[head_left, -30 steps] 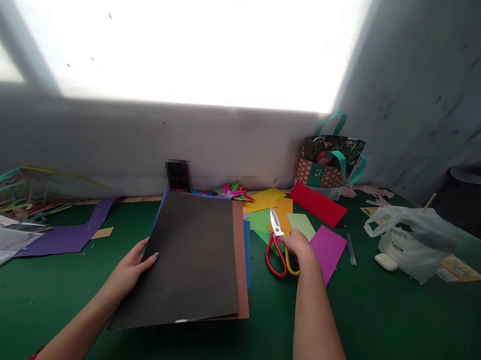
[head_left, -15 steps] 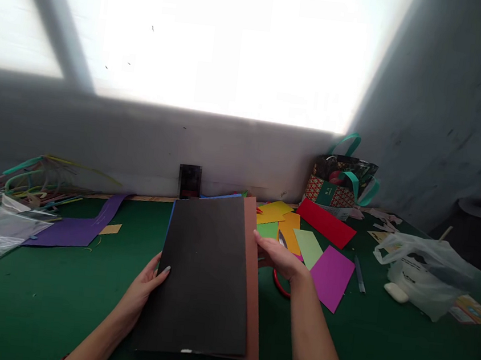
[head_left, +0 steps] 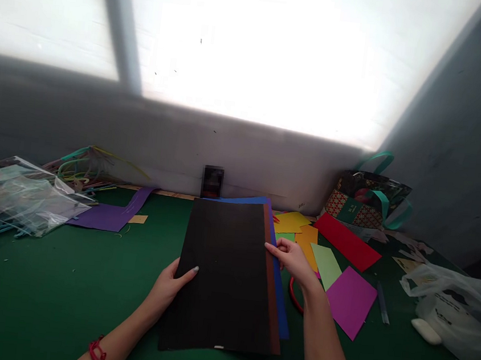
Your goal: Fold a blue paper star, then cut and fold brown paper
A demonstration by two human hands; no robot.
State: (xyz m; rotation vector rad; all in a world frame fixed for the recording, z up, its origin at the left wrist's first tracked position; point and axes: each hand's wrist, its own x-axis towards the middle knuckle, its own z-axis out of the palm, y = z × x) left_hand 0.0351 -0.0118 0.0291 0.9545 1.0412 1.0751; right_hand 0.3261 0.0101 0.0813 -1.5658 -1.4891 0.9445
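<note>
A stack of coloured paper sheets is held up over the table, with a black sheet [head_left: 222,275] in front. Behind it, a brown sheet [head_left: 270,297] and a blue sheet [head_left: 281,316] show along the right side, and a sliver of purple is visible near the top corner. My left hand [head_left: 171,284] grips the stack's left edge, thumb on the black face and fingers hidden behind. At the right edge, my right hand [head_left: 294,260] pinches the sheets, index finger and thumb by the brown and blue edges.
Right of the stack lie yellow paper [head_left: 291,222], a red strip [head_left: 348,243], a magenta sheet [head_left: 352,300], red-handled scissors [head_left: 296,297] and a pen [head_left: 383,304]. Behind stands a patterned bag [head_left: 358,206]. Clear plastic [head_left: 45,199] and purple paper [head_left: 103,217] lie left.
The blue sheet now sticks out to the right past the brown one, with my right hand on that edge. The view has turned left, shifting everything rightward.
</note>
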